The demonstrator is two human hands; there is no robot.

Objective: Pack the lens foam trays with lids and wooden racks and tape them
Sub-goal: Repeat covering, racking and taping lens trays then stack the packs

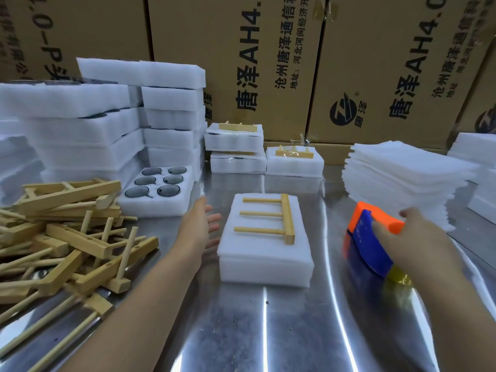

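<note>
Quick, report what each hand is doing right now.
Left hand: open, fingers straight, beside the foam pack.
Right hand: gripping the tape dispenser.

I read 唐泽AH4.0, 沧州唐泽通信, 地址:河北河间经济开 on centre cardboard carton. Right cardboard carton: 唐泽AH4. Tape dispenser print is too blurred to read.

Foam trays are white, wooden racks pale tan, the tape dispenser orange and blue, 6 lenses smoky grey, cartons brown with black lettering.
</note>
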